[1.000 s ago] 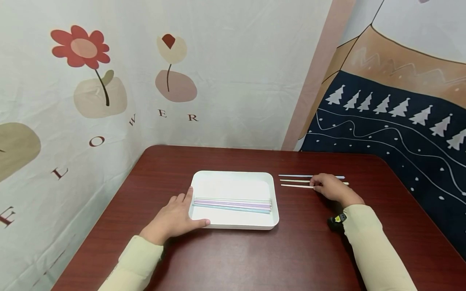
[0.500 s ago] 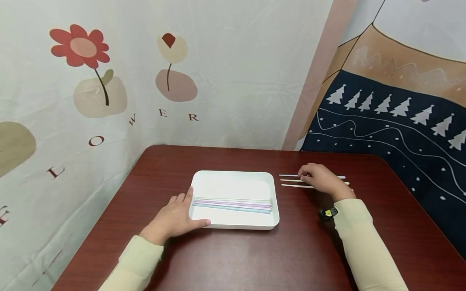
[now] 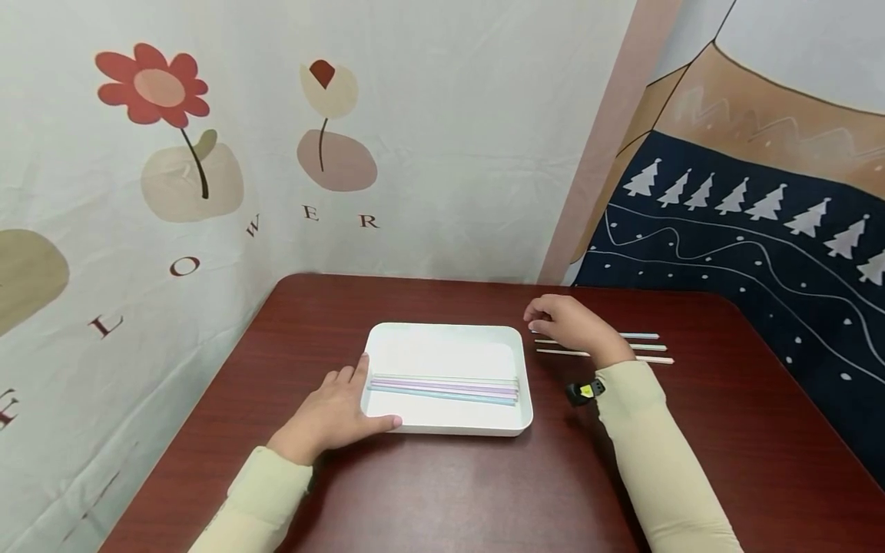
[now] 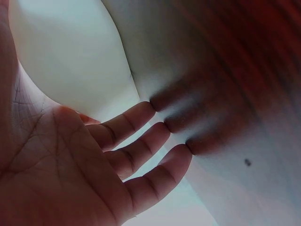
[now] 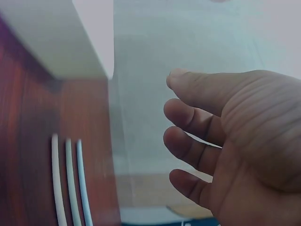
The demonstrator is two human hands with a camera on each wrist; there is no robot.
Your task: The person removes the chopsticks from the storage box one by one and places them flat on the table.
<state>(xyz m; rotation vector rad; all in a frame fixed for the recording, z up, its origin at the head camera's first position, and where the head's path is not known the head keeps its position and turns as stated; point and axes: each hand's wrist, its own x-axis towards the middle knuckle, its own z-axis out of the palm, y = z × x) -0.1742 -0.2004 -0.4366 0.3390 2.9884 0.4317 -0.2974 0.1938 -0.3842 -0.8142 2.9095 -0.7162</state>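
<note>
One dark red table (image 3: 456,491) bears a white tray (image 3: 442,349). The left hand (image 3: 332,411) rests spread wide at its left edge; the right hand (image 3: 570,319), fingers loosely bent around nothing, hangs above three sticks (image 3: 650,348) right of the tray. Pastel sticks (image 3: 442,386) lie inside it.

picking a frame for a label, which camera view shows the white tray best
The head view: it shows the white tray almost whole, its near left corner partly behind the left hand. The left wrist view gives only a cropped part; the right wrist view, a cropped outer wall.
</note>
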